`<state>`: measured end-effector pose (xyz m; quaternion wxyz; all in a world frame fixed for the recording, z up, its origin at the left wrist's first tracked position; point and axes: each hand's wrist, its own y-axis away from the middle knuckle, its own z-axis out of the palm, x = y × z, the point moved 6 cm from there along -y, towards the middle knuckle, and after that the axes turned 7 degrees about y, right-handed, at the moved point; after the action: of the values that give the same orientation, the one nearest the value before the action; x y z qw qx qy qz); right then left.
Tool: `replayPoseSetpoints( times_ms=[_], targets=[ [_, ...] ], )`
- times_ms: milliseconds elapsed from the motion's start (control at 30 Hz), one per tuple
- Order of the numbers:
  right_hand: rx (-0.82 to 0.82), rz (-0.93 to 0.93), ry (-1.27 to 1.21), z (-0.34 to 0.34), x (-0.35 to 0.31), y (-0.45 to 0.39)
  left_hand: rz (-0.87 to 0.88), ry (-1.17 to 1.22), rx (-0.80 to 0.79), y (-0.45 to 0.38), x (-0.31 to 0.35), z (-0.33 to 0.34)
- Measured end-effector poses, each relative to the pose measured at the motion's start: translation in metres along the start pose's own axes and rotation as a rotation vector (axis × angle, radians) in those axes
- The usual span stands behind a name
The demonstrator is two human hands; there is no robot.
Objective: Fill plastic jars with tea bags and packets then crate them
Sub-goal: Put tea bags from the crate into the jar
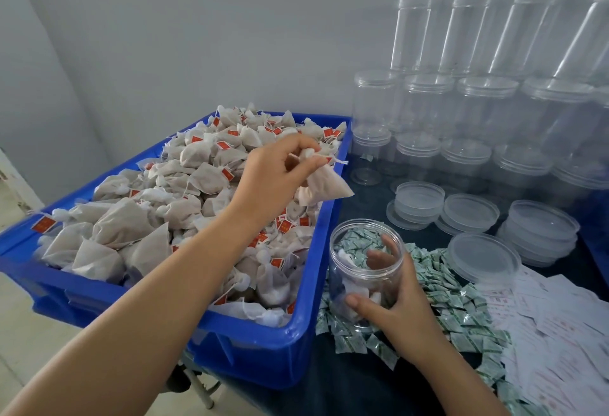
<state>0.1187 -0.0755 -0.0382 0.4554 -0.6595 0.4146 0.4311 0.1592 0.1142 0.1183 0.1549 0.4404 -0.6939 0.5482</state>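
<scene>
Filling step: the left hand (273,178) pinches a tea bag (326,185) above the blue crate's (290,343) right edge, the right hand (395,303) grips the open jar (364,270) beside it; next, lower the bag into the mouth.

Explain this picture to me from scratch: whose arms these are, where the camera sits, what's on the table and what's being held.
No machine here: a person wears a camera on the head, looking down at both bare arms. The left hand pinches one tea bag lifted above the blue crate, which is heaped with such bags. The right hand grips an open clear jar already holding a few bags. Around the jar lie green-and-white packets and white paper slips. Behind are loose lids and stacked empty jars.
</scene>
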Motion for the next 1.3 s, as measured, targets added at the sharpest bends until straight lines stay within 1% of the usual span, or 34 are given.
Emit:
replayPoseSetpoints(
  times_ms=[100, 233, 400, 533, 667, 800, 933, 1033, 1133, 1233, 1300],
  targets=[
    [0.002, 0.012, 0.005, 0.000, 0.001, 0.000, 0.070, 0.120, -0.049, 0.004, 0.016, 0.011],
    [0.011, 0.032, 0.026, -0.001, 0.003, 0.000, 0.060, 0.123, -0.242, 0.014, 0.018, 0.035],
    [0.016, 0.012, 0.026, -0.002, 0.006, -0.003, 0.016, 0.216, -0.432, 0.025, 0.016, 0.056],
    [0.003, -0.001, -0.004, -0.001, 0.006, -0.004, -0.001, 0.205, -0.540, 0.031, 0.017, 0.066],
    [-0.013, 0.018, -0.042, -0.001, 0.009, -0.003, 0.010, 0.196, -0.610, 0.035, 0.018, 0.070],
    [-0.013, 0.029, -0.024, -0.002, 0.008, -0.002, 0.045, 0.155, -0.698, 0.039, 0.022, 0.075],
    [-0.012, 0.031, -0.031, -0.002, 0.010, -0.001, 0.101, 0.073, -0.709, 0.040, 0.023, 0.075],
    [-0.010, 0.053, -0.046, -0.001, 0.012, -0.002, 0.138, -0.078, -0.687, 0.038, 0.019, 0.072],
    [-0.010, 0.036, -0.042, 0.001, 0.009, -0.002, 0.184, -0.205, -0.697, 0.036, 0.016, 0.072],
    [-0.007, 0.037, -0.024, 0.001, 0.007, -0.001, 0.249, -0.224, -0.709, 0.036, 0.019, 0.074],
    [-0.015, 0.043, -0.008, 0.001, 0.007, -0.001, 0.249, -0.250, -0.746, 0.036, 0.017, 0.076]
  ],
)
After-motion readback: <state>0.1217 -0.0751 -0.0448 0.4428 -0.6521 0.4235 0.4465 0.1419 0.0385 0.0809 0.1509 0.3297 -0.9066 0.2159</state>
